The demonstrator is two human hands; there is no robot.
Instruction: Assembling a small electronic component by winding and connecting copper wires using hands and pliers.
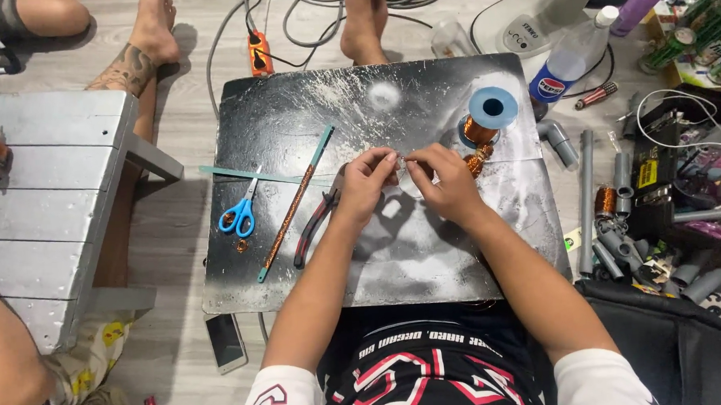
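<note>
My left hand [368,180] and my right hand [447,180] meet over the middle of a black, white-smeared board [428,264]. Their fingertips pinch a small pale piece [399,162] between them; it is too small to make out. Just right of my right hand lies a small copper-wound part [477,162], and behind it stands a copper wire spool with a blue flange [486,116]. Red-handled pliers [316,221] rest next to my left wrist.
Blue-handled scissors [239,214] and thin teal strips [295,199] lie at the board's left. Grey pipe pieces [612,216], a plastic bottle [573,55] and a fan base [531,25] crowd the right. A grey bench [52,200] stands left; a phone [225,341] and other people's feet are nearby.
</note>
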